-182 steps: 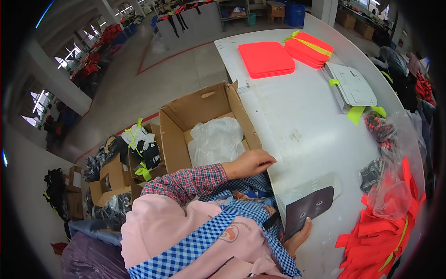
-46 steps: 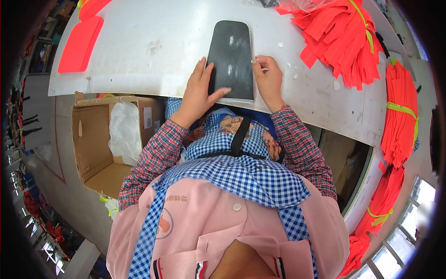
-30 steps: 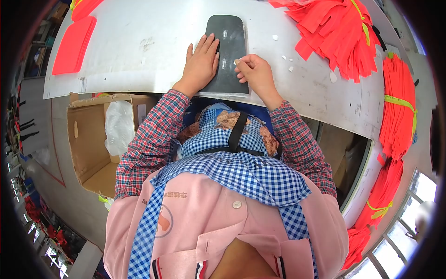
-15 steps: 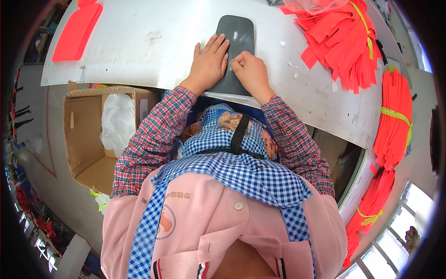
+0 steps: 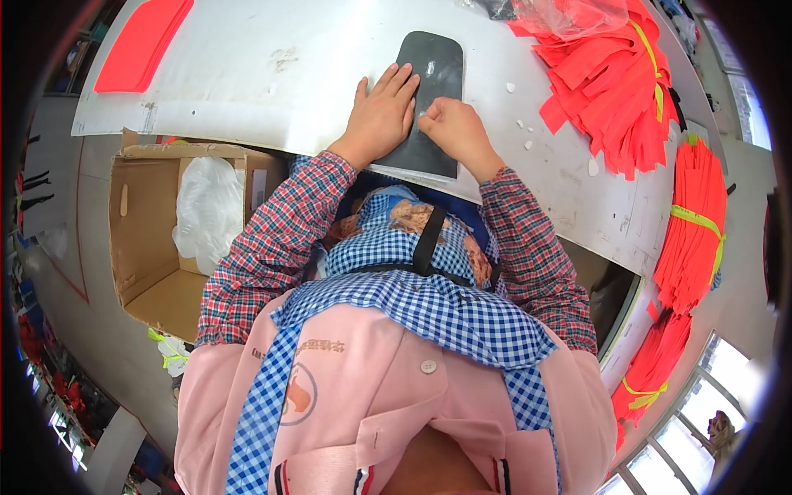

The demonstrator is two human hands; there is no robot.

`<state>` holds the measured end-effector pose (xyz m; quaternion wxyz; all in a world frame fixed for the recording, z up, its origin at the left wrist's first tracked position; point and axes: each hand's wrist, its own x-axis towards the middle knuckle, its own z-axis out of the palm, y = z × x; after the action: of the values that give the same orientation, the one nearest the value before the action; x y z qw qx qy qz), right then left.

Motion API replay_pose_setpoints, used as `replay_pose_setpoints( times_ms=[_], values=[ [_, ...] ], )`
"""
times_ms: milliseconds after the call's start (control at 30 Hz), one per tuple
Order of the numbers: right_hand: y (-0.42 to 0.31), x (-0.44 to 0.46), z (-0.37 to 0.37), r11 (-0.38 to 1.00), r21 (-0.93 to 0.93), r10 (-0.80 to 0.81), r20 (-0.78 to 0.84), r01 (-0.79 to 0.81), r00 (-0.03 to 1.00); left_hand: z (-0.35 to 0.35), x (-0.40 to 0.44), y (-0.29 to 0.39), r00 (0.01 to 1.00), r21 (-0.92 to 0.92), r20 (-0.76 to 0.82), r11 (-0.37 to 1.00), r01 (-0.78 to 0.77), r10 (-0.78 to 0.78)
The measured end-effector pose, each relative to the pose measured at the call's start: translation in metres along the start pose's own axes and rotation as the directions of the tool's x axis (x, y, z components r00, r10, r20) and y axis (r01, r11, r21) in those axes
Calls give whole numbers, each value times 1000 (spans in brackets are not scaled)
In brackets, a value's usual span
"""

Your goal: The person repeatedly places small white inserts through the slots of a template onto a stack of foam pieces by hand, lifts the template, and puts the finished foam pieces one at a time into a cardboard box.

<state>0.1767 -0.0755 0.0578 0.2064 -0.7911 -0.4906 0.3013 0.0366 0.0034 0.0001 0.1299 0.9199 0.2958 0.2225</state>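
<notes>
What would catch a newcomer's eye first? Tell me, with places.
Probably the bright red-orange strips, fanned out on the right of the white table. Next, the dark panel at the table's near edge, with the left hand flat over its left side and the right hand curled above it. Then the open cardboard box at left, with translucent plastic inside.

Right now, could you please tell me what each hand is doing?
Left hand: open, fingers extended, resting on the dark panel.
Right hand: closed, fingers curled over the panel; whether its grip holds anything cannot be told.
</notes>
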Motion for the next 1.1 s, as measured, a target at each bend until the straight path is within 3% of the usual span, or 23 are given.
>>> replay_pose_setpoints(
  times_ms=[67, 167, 267, 667, 867, 967, 1067, 1100],
  values=[
    [1, 5, -10, 992, 86, 72, 176, -89, 982, -1, 1, 0, 1000, -8, 8, 1000, 2, -2],
    [19, 30, -9, 943, 327, 53, 51, -67, 997, -1, 1, 0, 1000, -16, 7, 1000, 4, -4],
    [21, 54, -19, 917, 397, 63, -32, -45, 997, -3, 0, 2, 1000, -4, -29, 1000, -10, 10],
    [5, 89, -30, 996, 73, 56, -44, -53, 997, -6, 0, 4, 1000, -25, 0, 1000, -3, 3],
    [14, 100, -32, 996, 76, 36, 69, -41, 997, -6, 1, 6, 1000, -27, 4, 1000, 5, -5],
    [13, 93, -25, 998, 67, 28, -118, -20, 993, -5, 1, 5, 1000, -20, -5, 1000, 1, -1],
    [11, 87, -22, 993, -94, -85, -182, 69, 980, -4, 0, 5, 1000, -17, -6, 1000, 0, 0],
    [13, 88, -24, 995, -82, -71, -123, 61, 990, -4, 0, 5, 1000, -16, -7, 1000, -3, 3]
  ],
)
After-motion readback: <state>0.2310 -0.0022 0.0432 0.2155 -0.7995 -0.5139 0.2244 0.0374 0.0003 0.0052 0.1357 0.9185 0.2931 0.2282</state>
